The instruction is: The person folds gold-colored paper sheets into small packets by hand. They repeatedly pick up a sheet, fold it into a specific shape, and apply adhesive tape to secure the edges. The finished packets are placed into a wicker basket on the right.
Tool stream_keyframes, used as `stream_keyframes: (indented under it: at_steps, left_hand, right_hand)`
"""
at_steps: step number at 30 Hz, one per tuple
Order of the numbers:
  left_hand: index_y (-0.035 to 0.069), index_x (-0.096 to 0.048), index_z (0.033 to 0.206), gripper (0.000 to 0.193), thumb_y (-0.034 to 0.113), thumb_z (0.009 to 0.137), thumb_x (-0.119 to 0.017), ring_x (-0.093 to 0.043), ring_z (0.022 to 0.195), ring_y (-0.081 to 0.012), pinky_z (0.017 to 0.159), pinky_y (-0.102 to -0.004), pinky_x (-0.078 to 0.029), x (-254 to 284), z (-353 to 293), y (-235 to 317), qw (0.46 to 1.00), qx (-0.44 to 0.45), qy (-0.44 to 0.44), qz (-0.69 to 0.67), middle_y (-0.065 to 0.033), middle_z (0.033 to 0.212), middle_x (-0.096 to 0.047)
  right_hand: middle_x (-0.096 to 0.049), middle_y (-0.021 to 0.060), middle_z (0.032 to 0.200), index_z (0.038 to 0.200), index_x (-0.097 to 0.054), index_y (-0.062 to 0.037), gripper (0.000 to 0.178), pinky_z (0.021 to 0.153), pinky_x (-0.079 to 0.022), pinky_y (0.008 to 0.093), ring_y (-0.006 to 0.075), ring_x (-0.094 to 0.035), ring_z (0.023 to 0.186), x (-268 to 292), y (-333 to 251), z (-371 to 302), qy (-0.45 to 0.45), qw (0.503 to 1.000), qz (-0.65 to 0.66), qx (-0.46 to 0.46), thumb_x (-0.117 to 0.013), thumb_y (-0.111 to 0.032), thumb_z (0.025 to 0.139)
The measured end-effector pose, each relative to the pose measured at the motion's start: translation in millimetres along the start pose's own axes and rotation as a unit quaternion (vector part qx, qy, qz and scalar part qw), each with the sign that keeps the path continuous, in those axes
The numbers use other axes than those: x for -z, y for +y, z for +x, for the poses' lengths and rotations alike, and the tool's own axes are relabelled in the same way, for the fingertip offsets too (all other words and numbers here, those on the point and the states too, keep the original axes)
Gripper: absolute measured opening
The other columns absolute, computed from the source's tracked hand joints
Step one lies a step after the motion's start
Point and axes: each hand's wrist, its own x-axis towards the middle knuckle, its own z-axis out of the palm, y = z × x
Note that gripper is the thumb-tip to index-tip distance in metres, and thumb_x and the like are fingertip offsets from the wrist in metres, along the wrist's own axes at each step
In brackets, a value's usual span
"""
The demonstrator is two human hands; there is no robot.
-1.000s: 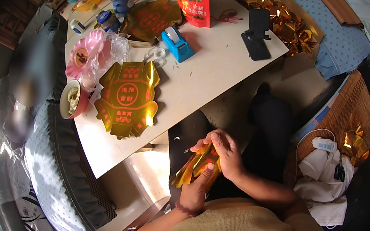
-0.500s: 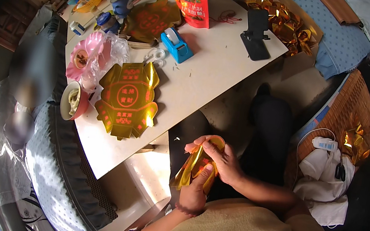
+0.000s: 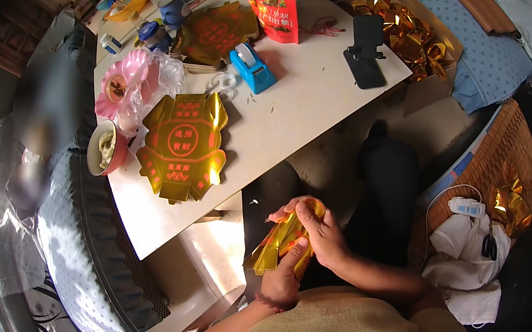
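Observation:
Over my lap, both hands are closed around a partly folded sheet of shiny gold foil card [image 3: 275,246] with red print. My left hand [image 3: 282,278], a beaded bracelet at its wrist, grips the lower part with the thumb laid on top. From the right, my right hand [image 3: 323,233] wraps the upper end, its thumb and fingers pressing a curved edge. Part of the card is hidden under my fingers. On the table lies a flat gold cut-out card [image 3: 172,157] with red print and scalloped flaps. Beyond it is a stack of similar gold cards [image 3: 215,31].
On the white table [image 3: 280,126] stand a blue tape dispenser [image 3: 254,71], white scissors [image 3: 223,83], a red pouch [image 3: 274,9], a black phone stand [image 3: 367,53], a pink dish [image 3: 114,84] and a pink bowl [image 3: 117,154]. A cardboard box [image 3: 442,86] holds folded gold pieces.
My hands stay closed on the gold foil card, and it has tilted slightly between them. On the table, nothing has visibly been moved.

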Motion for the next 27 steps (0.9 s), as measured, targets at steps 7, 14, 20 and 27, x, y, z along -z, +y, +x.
stream_keyframes:
  at_steps: [7, 14, 20, 27]
  left_hand:
    - [-0.002, -0.046, 0.139, 0.04, 0.016, 0.104, -0.054, -0.057, 0.12, -0.0196, 0.103, -0.0341, -0.045, 2, -3, -1, 0.999, -0.002, 0.019, 0.038, -0.0108, 0.132, -0.058]
    - [-0.004, -0.051, 0.134, 0.045, 0.016, 0.096, -0.067, -0.059, 0.114, -0.0195, 0.099, -0.0325, -0.046, 2, -9, 4, 0.995, -0.071, 0.073, 0.016, -0.0113, 0.127, -0.06]
    - [-0.003, -0.045, 0.141, 0.051, 0.011, 0.095, -0.064, -0.055, 0.123, -0.0233, 0.106, -0.0346, -0.042, 0, -10, 21, 0.995, -0.094, 0.034, 0.02, -0.013, 0.135, -0.056]
    - [-0.003, -0.048, 0.138, 0.054, 0.011, 0.091, -0.069, -0.058, 0.12, -0.0224, 0.106, -0.0346, -0.043, -2, -13, 61, 0.977, -0.197, 0.04, 0.07, -0.0121, 0.131, -0.06]
  right_hand:
    - [-0.068, 0.0101, 0.095, 0.101, -0.059, 0.0004, 0.026, 0.088, -0.056, 0.0336, 0.0211, -0.07, 0.097, -7, -7, -3, 0.01, 1.0, -0.016, -0.014, -0.049, -0.023, 0.107]
    - [-0.066, 0.0105, 0.098, 0.102, -0.058, -0.0004, 0.024, 0.089, -0.056, 0.0382, 0.0257, -0.07, 0.099, -22, -16, 1, -0.018, 0.998, -0.033, 0.04, -0.051, -0.023, 0.106]
    - [-0.069, 0.0149, 0.106, 0.107, -0.057, -0.0006, 0.029, 0.091, -0.054, 0.0349, 0.0224, -0.068, 0.104, -31, -22, 5, -0.069, 0.996, -0.042, 0.023, -0.047, -0.028, 0.108]
    - [-0.065, 0.019, 0.121, 0.132, -0.044, -0.0017, 0.063, 0.098, -0.049, 0.0376, 0.0256, -0.066, 0.111, -32, -52, 61, -0.233, 0.97, -0.065, 0.036, -0.025, -0.056, 0.106]
